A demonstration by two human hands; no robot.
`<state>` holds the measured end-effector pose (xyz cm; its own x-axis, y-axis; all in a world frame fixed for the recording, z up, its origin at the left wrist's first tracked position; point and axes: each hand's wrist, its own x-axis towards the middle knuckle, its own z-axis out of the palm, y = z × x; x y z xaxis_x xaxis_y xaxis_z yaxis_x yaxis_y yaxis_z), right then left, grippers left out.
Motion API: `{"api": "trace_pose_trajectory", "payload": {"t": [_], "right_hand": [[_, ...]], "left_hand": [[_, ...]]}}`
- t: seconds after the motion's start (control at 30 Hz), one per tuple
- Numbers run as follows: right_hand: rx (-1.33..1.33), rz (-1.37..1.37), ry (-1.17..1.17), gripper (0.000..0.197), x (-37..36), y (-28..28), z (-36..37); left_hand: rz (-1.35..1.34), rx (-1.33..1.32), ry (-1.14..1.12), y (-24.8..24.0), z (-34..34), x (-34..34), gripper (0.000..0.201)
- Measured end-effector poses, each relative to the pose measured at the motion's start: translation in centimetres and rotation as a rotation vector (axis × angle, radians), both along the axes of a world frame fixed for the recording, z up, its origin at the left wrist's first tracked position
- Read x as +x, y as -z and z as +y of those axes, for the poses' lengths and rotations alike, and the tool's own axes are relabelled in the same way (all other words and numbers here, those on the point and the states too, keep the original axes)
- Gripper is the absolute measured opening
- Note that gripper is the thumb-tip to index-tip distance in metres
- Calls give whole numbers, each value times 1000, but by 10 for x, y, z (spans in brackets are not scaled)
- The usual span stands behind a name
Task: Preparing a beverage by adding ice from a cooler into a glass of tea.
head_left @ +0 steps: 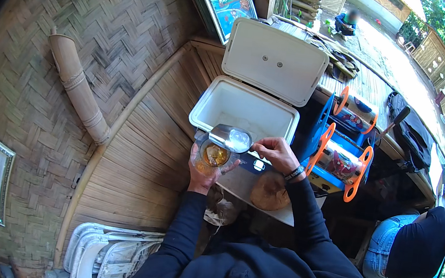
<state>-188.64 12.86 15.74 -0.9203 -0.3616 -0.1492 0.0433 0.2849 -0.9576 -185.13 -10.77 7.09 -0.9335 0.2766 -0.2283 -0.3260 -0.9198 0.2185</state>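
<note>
My left hand is wrapped round a clear cup with amber liquid and pale pieces in it. Tilted over the cup's mouth is a shiny metal scoop; my right hand pinches it by its short handle. Just beyond both hands stands an open white cooler box, its lid swung up and back. The scoop covers part of the cup's far rim.
Right of the cooler stands a blue and orange frame with rolls of printed film. A brown round object lies near my right forearm. White folding chairs lean at lower left. Another person is at the right, and a black bag lies on the counter.
</note>
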Motion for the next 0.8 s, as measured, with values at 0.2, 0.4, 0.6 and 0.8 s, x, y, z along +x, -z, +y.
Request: {"api": "trace_pose_trajectory", "payload": {"t": [0.2,0.4,0.6,0.8], "right_hand": [[-41,-4,185,34,-20,34,-9],[78,77,336,33,-75,109,-16],[110,-160,220,29,-118,151,-13],[464,-124,-109,35,-148,201,-1]], "left_hand": [[34,138,31,8,-8,8,63],[27,112,6,16,-19,21,66],[66,80,-37,15,-34,33,65],[59,91,-50,12,-40,33,66]]}}
